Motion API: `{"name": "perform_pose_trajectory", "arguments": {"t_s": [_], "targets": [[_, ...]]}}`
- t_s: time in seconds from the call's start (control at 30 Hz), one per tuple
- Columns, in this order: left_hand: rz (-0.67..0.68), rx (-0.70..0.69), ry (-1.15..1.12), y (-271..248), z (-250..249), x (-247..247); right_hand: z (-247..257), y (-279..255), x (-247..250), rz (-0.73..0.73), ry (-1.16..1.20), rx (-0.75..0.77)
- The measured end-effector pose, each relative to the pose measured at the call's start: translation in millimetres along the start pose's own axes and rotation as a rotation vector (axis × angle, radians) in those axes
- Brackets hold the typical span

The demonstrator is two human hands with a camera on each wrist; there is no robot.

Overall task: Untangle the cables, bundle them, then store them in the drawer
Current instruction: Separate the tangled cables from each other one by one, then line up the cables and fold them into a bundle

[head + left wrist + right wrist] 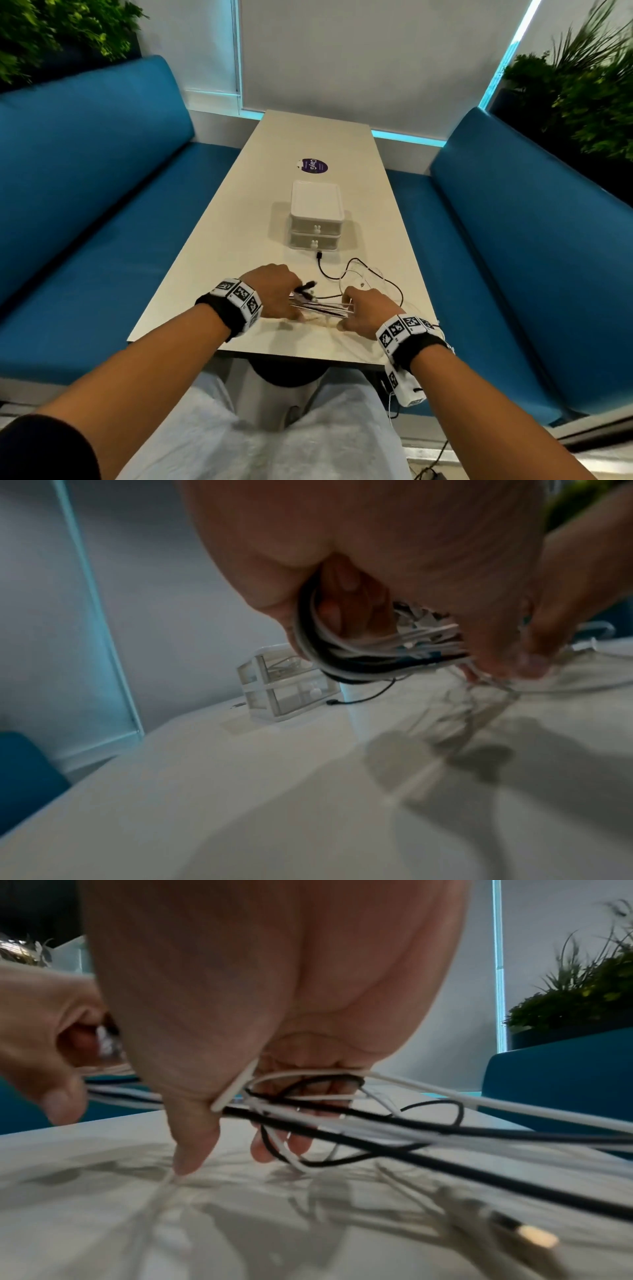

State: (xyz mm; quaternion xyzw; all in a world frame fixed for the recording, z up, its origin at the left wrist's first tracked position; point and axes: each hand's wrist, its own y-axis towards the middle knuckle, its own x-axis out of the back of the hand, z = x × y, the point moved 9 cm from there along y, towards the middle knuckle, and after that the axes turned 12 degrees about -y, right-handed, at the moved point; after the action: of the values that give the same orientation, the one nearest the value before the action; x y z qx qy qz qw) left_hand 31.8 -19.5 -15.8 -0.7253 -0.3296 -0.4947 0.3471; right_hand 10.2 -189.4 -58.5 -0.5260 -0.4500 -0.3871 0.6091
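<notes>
A bundle of black and white cables (320, 305) is stretched between my two hands just above the near end of the table (260, 219). My left hand (274, 291) grips one folded end of the cables (342, 653), its fingers curled round the strands. My right hand (366, 310) grips the other end, where loops of cables (308, 1096) pass through its fingers. Loose black and white cable (370, 277) trails to the right and toward the small white two-drawer box (315, 216), whose drawers are both closed. A black plug (319, 256) lies just in front of the box.
A purple round sticker (315, 166) lies on the table behind the drawer box. Blue bench seats (102, 205) run along both sides of the table. Plants (589, 102) stand at the far corners. A metal connector (534, 1237) lies on the table near my right wrist.
</notes>
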Motion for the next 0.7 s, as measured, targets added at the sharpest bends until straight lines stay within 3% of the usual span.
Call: {"name": "perform_pose_trajectory", "arguments": {"t_s": [0.07,0.27,0.37,0.47,0.63,0.7], "targets": [[0.028,0.017,0.078,-0.1,8.8,-1.5,-4.5,-1.8,-1.5,0.014,-0.021,0.002],[-0.234,0.179,0.061,4.1,44.7,40.9,8.5,-6.5,22.7,-0.218,-0.108,0.164],[-0.234,0.253,0.099,-3.1,70.0,46.8,13.8,-10.0,27.5,-0.237,-0.104,0.219],[-0.167,0.274,0.112,-8.8,82.2,25.7,6.8,-8.2,15.3,-0.135,-0.129,0.128],[-0.123,0.324,0.127,-21.6,106.9,-2.4,-33.5,-20.8,7.5,-0.032,-0.443,-0.065],[-0.108,0.346,0.135,-27.7,116.6,-6.8,-52.0,-25.1,7.6,0.001,-0.424,-0.111]]}}
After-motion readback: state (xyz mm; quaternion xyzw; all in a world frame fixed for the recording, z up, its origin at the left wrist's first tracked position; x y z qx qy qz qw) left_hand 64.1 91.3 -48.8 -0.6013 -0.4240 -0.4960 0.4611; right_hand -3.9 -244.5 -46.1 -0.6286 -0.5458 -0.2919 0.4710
